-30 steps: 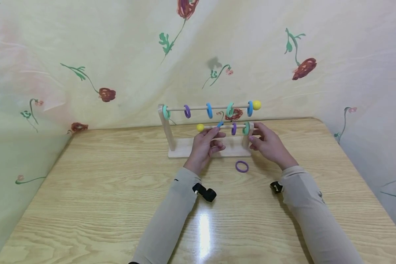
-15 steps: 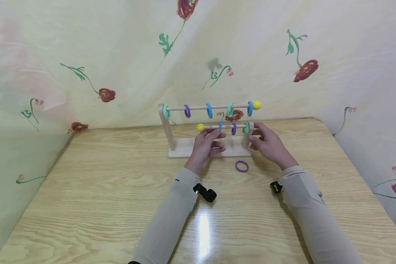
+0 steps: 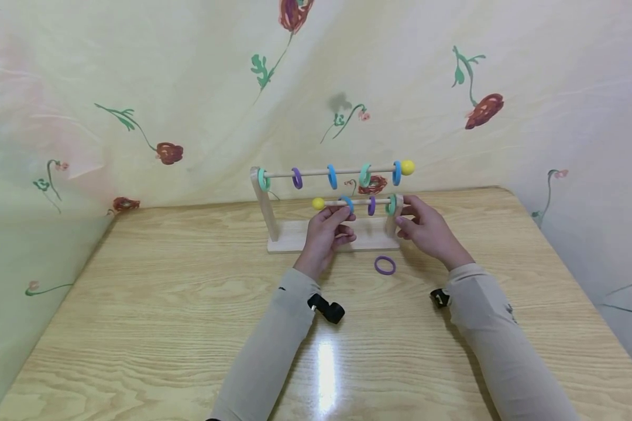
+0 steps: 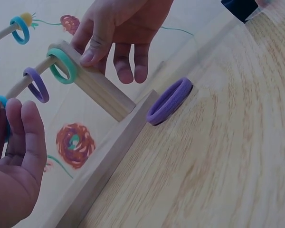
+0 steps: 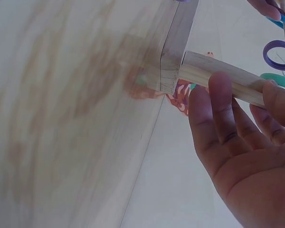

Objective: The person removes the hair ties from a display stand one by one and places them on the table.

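A wooden stand (image 3: pixel 295 243) carries two horizontal rods. Around the lower rod (image 3: pixel 359 203), near its yellow end ball (image 3: pixel 318 203), hangs a blue ring (image 3: pixel 350 203). My left hand (image 3: pixel 323 234) pinches this ring between thumb and fingertips; its lower edge is partly hidden by the fingers. A purple ring (image 3: pixel 371 206) and a mint green ring (image 3: pixel 392 204) hang further right on the same rod. My right hand (image 3: pixel 426 229) holds the short upright post (image 5: pixel 223 78) near its top, thumb on one side and fingers on the other.
Several green, purple and blue rings hang spaced along the upper rod (image 3: pixel 316 173), which ends in a yellow ball (image 3: pixel 408 168). One loose purple ring (image 4: pixel 173 107) lies on the wooden table (image 3: pixel 163 304) before the stand. A flowered cloth (image 3: pixel 210 88) stands behind.
The blue ring in my left hand has turned from tilted to upright, then shifted slightly left, and now shows around the lower rod. My right hand has stayed at the post.
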`<state>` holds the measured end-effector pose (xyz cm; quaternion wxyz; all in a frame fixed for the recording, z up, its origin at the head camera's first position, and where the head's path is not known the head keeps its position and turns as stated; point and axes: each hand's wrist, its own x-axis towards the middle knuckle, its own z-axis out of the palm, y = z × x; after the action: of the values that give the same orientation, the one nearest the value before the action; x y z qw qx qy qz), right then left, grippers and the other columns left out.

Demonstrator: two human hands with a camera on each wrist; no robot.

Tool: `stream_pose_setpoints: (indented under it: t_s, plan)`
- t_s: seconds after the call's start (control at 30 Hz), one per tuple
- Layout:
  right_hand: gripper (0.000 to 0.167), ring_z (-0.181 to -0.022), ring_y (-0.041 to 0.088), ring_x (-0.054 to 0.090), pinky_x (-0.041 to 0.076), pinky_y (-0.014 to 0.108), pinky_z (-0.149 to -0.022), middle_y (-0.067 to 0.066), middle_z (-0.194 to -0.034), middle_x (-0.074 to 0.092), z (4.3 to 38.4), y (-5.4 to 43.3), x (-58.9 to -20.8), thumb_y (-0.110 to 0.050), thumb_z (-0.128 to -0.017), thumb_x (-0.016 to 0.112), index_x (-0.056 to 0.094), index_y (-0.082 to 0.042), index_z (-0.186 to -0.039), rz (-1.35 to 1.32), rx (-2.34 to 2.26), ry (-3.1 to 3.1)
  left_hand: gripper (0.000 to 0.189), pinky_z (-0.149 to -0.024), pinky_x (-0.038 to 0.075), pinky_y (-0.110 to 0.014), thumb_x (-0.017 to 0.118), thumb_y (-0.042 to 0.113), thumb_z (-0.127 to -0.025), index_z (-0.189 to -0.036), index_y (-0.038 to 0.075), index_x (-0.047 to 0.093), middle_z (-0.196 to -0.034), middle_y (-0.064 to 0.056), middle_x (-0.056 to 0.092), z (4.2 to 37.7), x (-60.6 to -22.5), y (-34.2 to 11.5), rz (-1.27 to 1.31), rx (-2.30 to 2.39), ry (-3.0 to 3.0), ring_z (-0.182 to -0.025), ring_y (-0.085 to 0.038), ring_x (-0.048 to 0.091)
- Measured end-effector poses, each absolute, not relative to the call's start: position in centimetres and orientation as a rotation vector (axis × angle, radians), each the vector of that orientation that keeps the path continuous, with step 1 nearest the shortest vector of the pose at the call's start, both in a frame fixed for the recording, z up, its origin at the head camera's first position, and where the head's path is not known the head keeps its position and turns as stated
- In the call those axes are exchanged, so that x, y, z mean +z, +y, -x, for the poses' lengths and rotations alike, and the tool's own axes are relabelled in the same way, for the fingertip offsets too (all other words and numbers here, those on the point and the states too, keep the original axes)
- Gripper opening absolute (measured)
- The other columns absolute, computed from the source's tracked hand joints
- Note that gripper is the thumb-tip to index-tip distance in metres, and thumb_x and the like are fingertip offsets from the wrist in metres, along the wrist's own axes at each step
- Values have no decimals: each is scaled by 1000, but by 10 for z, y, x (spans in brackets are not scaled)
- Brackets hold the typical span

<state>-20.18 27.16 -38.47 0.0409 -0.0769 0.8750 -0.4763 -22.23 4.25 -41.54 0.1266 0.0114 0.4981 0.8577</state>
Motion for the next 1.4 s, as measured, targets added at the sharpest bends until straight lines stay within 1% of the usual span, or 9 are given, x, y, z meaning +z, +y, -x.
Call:
stream_pose_setpoints:
  t_s: [0.17,0.4,0.5,0.77,0.97,1.23,1.4]
  plan:
    - [45,-93,37,67,59,41,-82,32,-133,53,202,272,-385,-8,-107,51,37,1,-149,253,-1454,2682,6,-64,58,-25,62,11,-102,-102,9,68,-91,-4,67,223,-416,40,-47,2521,1399,-63,-10,61]
    - [47,-95,37,67,58,42,-83,31,-136,52,204,271,-386,-9,-107,50,35,-1,-151,253,-1447,2675,8,-65,59,-24,61,-1,-99,-102,6,64,-88,-5,64,224,-416,38,-40,2534,1361,-65,-10,62]
    - [48,-95,37,66,58,42,-83,31,-137,52,204,271,-386,-8,-107,50,35,-1,-152,246,-1446,2670,10,-65,59,-24,60,-2,-99,-102,6,63,-89,-5,65,224,-417,37,-42,2536,1359,-65,-10,62]
    - [45,-93,35,66,59,35,-79,30,-133,54,206,274,-388,-6,-106,50,38,-3,-150,256,-1434,2694,8,-66,60,-27,63,0,-99,-103,7,62,-97,-8,71,225,-417,34,-31,2532,1363,-66,-12,65]
    - [45,-95,36,66,59,31,-78,30,-132,54,206,274,-388,-5,-106,49,39,-2,-150,257,-1439,2690,6,-65,60,-28,62,3,-100,-103,7,60,-98,-8,73,223,-417,29,-28,2539,1374,-65,-13,67]
    - [45,-93,36,66,59,32,-78,31,-133,53,205,273,-387,-6,-106,50,38,-1,-149,252,-1436,2690,8,-66,60,-28,62,6,-101,-98,9,56,-97,-8,73,223,-415,23,-32,2558,1315,-66,-13,67]
    - [45,-93,36,66,59,32,-79,31,-134,53,205,274,-386,-5,-106,49,37,-1,-150,246,-1433,2685,5,-68,60,-29,60,8,-102,-98,9,59,-95,-8,73,223,-415,18,-30,2570,1278,-68,-13,68]
